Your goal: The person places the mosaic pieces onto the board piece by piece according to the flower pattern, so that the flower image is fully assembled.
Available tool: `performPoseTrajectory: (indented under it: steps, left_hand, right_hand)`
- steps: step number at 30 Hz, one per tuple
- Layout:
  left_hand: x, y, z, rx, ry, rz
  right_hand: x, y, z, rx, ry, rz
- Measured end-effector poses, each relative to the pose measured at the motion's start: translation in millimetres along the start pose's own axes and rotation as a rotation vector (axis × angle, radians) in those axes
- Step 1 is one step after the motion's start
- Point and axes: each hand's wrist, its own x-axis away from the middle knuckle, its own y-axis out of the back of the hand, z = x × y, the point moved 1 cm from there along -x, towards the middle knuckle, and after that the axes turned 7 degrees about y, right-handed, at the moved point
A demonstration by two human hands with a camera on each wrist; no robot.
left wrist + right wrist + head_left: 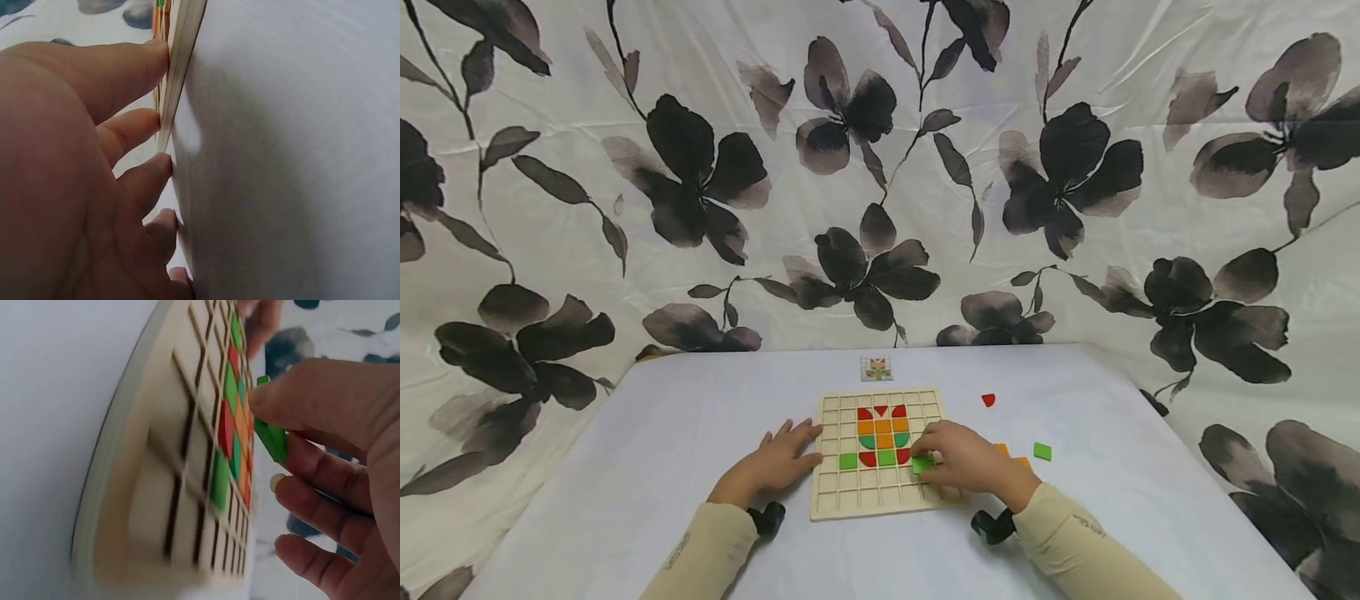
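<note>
A wooden grid board (838, 504) lies on the white table, with red, orange, teal and green pieces set in its cells. My left hand (777, 458) rests at the board's left edge, fingers spread; in the left wrist view its thumb (134, 69) and fingertips touch the side of the board. Over the board's right part, my right hand (967, 458) pinches a green tile (272, 434) between thumb and finger, just above the grid. Another green tile (219, 481) sits in a cell below it. The held tile's full outline is partly covered by the thumb.
A small pattern card (877, 369) lies behind the board. To the right are a loose red piece (988, 400) and a green square tile (1042, 451). Orange tiles (1002, 448) show partly behind my right hand. A floral cloth (850, 208) hangs behind the table.
</note>
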Motion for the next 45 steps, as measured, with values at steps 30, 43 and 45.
performPoseTrajectory:
  steps: [30,43,45]
  left_hand:
    - [1.2,2.6,-5.7,0.011,0.012,0.019]
    - [-1.7,-0.7,-1.3,0.003,0.0,0.001]
    - [-1.7,-0.3,-1.8,0.003,-0.005,-0.002]
  right_hand:
    - [-29.9,-28.8,21.0,-0.039,0.059,0.022]
    - [-7.3,-13.1,-4.8,0.003,0.096,0.022]
    - [-0.5,-7.4,-13.7,0.005,0.063,0.003]
